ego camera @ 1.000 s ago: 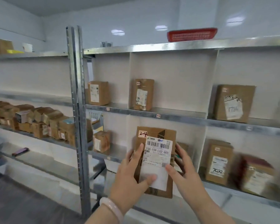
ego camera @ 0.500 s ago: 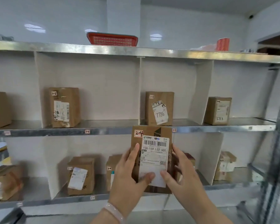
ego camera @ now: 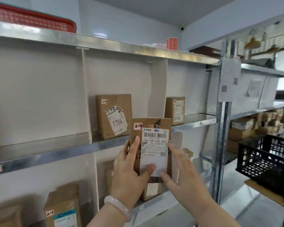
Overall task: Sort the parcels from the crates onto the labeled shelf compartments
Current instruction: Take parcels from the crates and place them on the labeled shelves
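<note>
Parcel (ego camera: 152,145) gripped upright by left hand (ego camera: 129,174) and right hand (ego camera: 182,176), before shelf edge (ego camera: 56,155).

A red basket (ego camera: 31,18) sits high at left, a red striped roll (ego camera: 172,43) well right of it

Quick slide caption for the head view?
Left hand and right hand hold the parcel tagged 2-4 up before the shelf.

Upper bay left of the white divider panel (ego camera: 86,95) is open; brown cardboard box marked 7786 (ego camera: 113,116) fills most of the next, smaller brown box marked 3733 (ego camera: 175,110) leaves room rightward.
</note>
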The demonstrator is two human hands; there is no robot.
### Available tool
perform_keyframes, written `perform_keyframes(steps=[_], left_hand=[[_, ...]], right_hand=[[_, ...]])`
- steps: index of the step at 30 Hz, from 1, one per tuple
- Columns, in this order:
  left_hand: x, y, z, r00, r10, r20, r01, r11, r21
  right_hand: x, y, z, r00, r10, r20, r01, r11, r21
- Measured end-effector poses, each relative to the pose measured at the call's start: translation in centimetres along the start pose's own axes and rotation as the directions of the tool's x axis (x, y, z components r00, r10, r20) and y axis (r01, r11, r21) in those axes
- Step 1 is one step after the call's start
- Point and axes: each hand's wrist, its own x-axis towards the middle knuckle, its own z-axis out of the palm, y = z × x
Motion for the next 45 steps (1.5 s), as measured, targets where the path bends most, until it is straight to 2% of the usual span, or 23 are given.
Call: perform_keyframes(steps=[6,10,13,17,21,24,27,32,35,40,45], left_hand=[[2.8,0.3,5.2,0.999,0.05,0.012,-0.049,0.998,-0.035],[4.0,0.5,10.0,0.996,0.088,0.013,-0.088,0.996,0.004],[5.0,0.8,14.5,0.997,0.081,0.013,-0.081,0.996,-0.03],[6.2,2.3,21.3,0.999,0.038,0.004,-0.038,0.998,-0.041],[6.4,3.1,28.6,0.998,-0.028,0.053,0.032,0.997,-0.069],[6.8,3.8,33.8,0.989,-0.101,0.112,0.115,0.985,-0.131],[6.7,4.0,37.9,0.976,-0.133,0.171,0.152,0.983,-0.106],[6.0,2.7,43.7,0.96,-0.19,0.208,0.201,0.979,-0.035],[5.7,0.8,47.1,0.954,-0.168,0.249,0.171,0.985,0.007],[4.9,-2.1,52.6,0.94,-0.162,0.299,0.176,0.984,-0.02],[4.9,-4.6,57.3,0.925,-0.167,0.342,0.185,0.983,-0.019]], right_hand=[[1.7,3.9,-1.9,0.999,0.027,-0.032,-0.029,0.997,-0.07],[2.8,8.3,-3.0,0.999,0.036,-0.024,-0.037,0.998,-0.046],[4.0,12.7,-4.0,1.0,0.024,-0.005,-0.024,0.999,-0.034],[5.6,19.5,-6.1,0.999,0.031,0.029,-0.03,0.999,-0.034],[6.1,26.5,-8.6,0.992,0.071,0.106,-0.065,0.997,-0.05],[6.7,31.3,-10.5,0.99,0.084,0.109,-0.079,0.996,-0.048],[6.5,35.4,-11.1,0.984,0.135,0.118,-0.133,0.991,-0.027],[5.9,41.3,-10.6,0.971,0.173,0.162,-0.161,0.983,-0.083],[5.4,44.5,-9.8,0.956,0.235,0.175,-0.216,0.969,-0.123],[3.9,48.5,-7.9,0.919,0.348,0.184,-0.313,0.929,-0.197],[4.2,52.2,-6.8,0.898,0.39,0.203,-0.345,0.911,-0.226]])
